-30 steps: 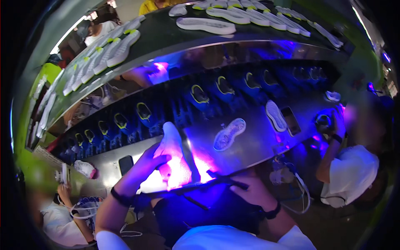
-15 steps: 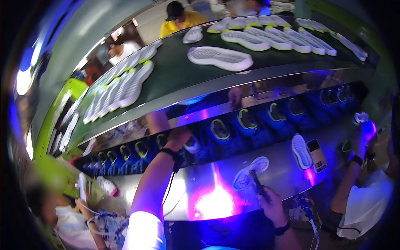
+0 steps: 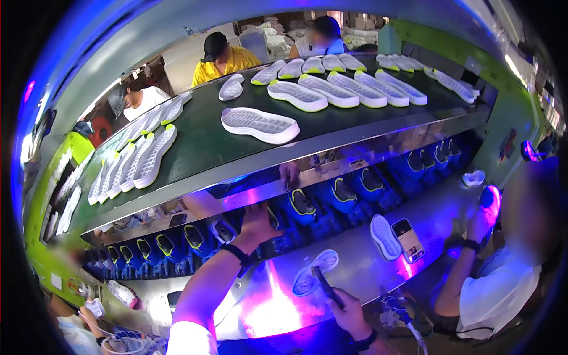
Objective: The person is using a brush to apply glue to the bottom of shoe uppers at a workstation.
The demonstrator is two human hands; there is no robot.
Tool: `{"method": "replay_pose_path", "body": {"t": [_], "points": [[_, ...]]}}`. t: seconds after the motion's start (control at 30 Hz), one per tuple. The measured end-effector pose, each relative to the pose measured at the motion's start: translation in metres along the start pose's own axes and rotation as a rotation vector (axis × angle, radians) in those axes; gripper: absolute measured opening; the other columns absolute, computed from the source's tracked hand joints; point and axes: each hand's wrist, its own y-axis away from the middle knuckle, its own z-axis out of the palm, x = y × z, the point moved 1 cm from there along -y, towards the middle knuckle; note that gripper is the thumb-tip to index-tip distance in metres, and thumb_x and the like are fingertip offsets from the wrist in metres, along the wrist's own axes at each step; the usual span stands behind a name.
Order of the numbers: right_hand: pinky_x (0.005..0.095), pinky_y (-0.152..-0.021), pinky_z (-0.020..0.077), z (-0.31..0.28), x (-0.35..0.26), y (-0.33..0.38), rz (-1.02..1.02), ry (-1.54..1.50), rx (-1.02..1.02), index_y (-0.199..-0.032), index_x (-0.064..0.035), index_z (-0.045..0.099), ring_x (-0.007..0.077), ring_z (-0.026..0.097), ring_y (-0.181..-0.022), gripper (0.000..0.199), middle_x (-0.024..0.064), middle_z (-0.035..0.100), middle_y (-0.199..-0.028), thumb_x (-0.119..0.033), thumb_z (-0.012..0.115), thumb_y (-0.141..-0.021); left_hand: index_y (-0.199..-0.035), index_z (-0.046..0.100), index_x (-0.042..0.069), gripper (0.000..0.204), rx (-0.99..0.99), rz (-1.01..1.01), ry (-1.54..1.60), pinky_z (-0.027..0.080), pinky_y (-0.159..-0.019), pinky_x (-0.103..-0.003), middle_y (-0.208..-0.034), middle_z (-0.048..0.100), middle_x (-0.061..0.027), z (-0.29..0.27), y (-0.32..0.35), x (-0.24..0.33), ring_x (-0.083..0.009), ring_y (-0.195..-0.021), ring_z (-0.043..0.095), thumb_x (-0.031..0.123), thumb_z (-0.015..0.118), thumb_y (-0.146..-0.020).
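Observation:
My left hand (image 3: 258,223) reaches forward with its fingers apart over the row of blue shoe uppers, beside a yellow-collared shoe upper (image 3: 273,218). Left of that hand stands another shoe upper (image 3: 223,231) with a paler opening. My right hand (image 3: 349,315) is closed round a dark-handled brush (image 3: 326,286). The brush's tip is at the white shoe sole (image 3: 316,273) lying on the metal bench in front of me. From here I cannot make out its bristles.
Many white soles (image 3: 296,94) line the green upper belt (image 3: 195,145). On the metal bench (image 3: 361,272) lie another sole (image 3: 385,236) and a phone (image 3: 408,240). A co-worker's hand (image 3: 478,222) holds a shoe at the right. A bright pink-white glow covers the bench's near middle.
My view has turned, so the scene sits further left and the far workers show more. My left hand has spread its fingers over the uppers. The brush stays in my right hand.

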Motion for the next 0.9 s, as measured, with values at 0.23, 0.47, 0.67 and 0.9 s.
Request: {"method": "replay_pose_path", "body": {"t": [0.23,0.47,0.67,0.9], "points": [[0.0233,-0.062,0.0490,0.005,0.019,0.009,0.031,-0.105,-0.074,-0.131,0.0013,0.062,0.0053,0.059,-0.069,0.034,0.0005,0.067,-0.088,-0.003,0.065,-0.098,-0.145,0.044,-0.005,0.116,0.031,-0.032,-0.149,0.043,-0.113,-0.054,-0.147,0.042,-0.0327,0.007,0.011,0.005,-0.0504,-0.137,0.041,0.055,0.091,-0.058],[0.0212,-0.057,0.0457,0.003,0.031,0.017,0.078,-0.220,-0.049,-0.136,0.0016,0.058,0.0042,0.055,-0.065,0.037,-0.0003,0.064,-0.086,0.000,0.062,-0.099,-0.144,0.044,-0.007,0.121,-0.246,0.113,0.224,0.045,-0.109,-0.052,-0.138,0.056,-0.0290,0.016,-0.059,0.063,-0.0415,-0.134,0.051,0.063,0.089,-0.057],[0.0243,-0.062,0.0479,0.006,0.026,0.008,0.135,-0.256,-0.010,-0.131,0.0021,0.062,0.0061,0.058,-0.069,0.035,0.0015,0.067,-0.083,-0.004,0.067,-0.097,-0.157,0.020,-0.002,0.135,-0.131,-0.040,0.154,0.038,-0.118,-0.051,-0.158,0.032,-0.0317,0.049,-0.067,0.092,-0.0521,-0.146,0.031,0.052,0.092,-0.057],[0.0255,-0.063,0.0499,0.014,0.032,0.013,0.102,-0.197,0.003,-0.131,0.0023,0.061,0.0080,0.061,-0.070,0.035,0.0039,0.068,-0.085,-0.005,0.065,-0.098,-0.144,0.044,-0.001,0.109,0.107,0.160,0.331,0.042,-0.113,-0.050,-0.144,0.044,-0.0291,-0.023,0.034,0.082,-0.0489,-0.136,0.041,0.043,0.092,-0.056]]}}
